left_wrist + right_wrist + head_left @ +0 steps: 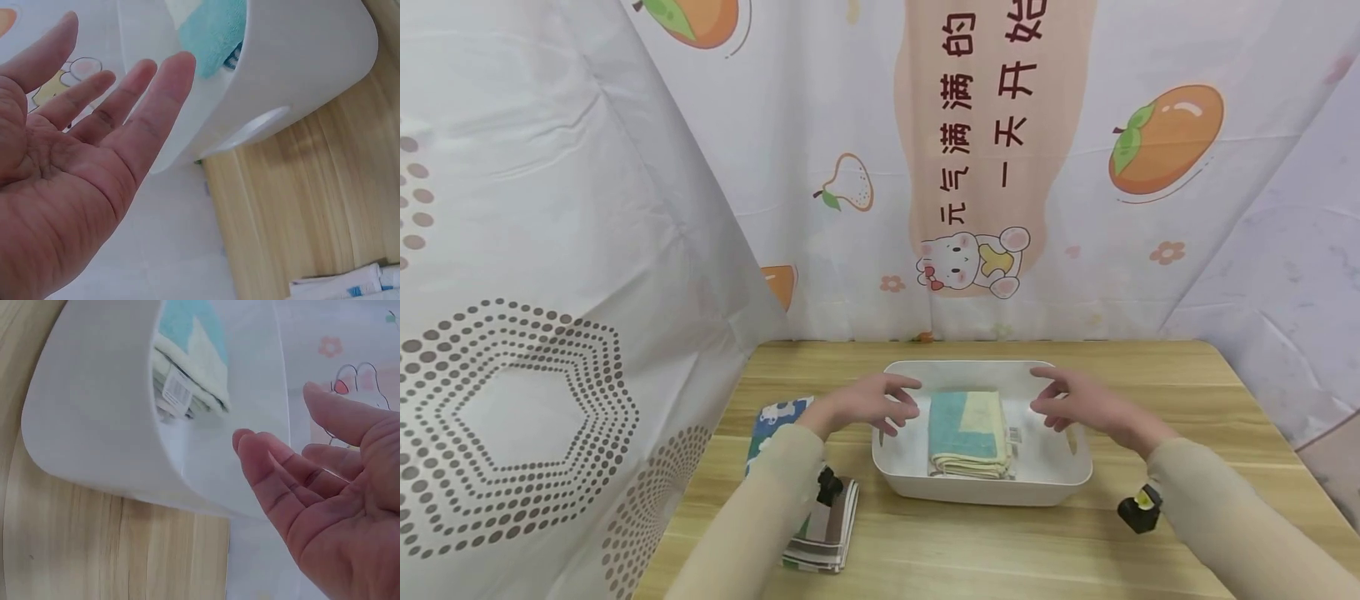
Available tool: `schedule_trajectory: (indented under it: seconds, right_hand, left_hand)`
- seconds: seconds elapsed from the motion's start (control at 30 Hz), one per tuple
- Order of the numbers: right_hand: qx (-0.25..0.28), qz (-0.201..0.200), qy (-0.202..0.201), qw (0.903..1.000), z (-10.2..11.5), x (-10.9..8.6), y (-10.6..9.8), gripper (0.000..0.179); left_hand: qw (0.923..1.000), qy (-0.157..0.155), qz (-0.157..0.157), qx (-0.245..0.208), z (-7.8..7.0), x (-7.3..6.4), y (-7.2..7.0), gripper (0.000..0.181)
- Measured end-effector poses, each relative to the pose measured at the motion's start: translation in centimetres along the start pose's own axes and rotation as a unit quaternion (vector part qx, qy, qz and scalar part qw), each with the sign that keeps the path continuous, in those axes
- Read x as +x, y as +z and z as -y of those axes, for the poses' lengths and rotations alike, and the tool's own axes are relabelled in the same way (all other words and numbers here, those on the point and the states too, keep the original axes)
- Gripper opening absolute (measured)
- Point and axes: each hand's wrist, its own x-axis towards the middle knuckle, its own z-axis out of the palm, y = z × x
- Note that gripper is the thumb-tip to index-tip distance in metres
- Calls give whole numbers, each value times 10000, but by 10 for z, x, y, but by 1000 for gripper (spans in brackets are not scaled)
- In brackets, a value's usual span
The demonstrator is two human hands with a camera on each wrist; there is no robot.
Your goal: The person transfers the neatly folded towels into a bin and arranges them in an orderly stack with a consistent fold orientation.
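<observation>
A white plastic basket with a handle hole at each end stands on the table. Inside it lies a folded towel in teal and pale yellow; its white label shows in the right wrist view. My left hand is over the basket's left end, fingers loosely bent and thumb apart, holding nothing. In the left wrist view the left palm faces the camera beside the basket wall. Over the right end is my right hand, its fingers relaxed and nothing between them.
Left of the basket, partly hidden by my left sleeve, lie a folded blue patterned cloth and a folded brown, white and green striped towel. The wooden table meets printed curtains at the back and sides.
</observation>
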Motion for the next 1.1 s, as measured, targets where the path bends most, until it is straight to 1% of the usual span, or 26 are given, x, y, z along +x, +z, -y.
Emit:
schedule_trajectory:
  seconds: [0.13,0.33,0.5,0.63,0.83,1.1]
  right_hand:
    - [92,-51,75,9999,-3,-4,-8,78]
    - [207,-118,111,9997,-9,-9,-17,77]
    - [249,-250,154,9993,-11,-14,-22,72]
    - [196,-333,165,9991,-14,-16,-25,69]
    - [144,-384,135,9991,-20,-19,-29,68]
    - [283,-416,105,9987,-27,-22,-30,66]
  left_hand:
    - [10000,27,39,-86,1,-11,-6,59]
    - [10000,-30,2,57,7,-25,-12,59]
    - [10000,-68,-23,43,10,-33,-15,61]
    - [10000,-87,-16,-11,13,-38,-17,61]
    - [9999,-105,-15,-64,19,-43,-21,60]
    - [9998,-130,-40,-129,23,-50,-21,60]
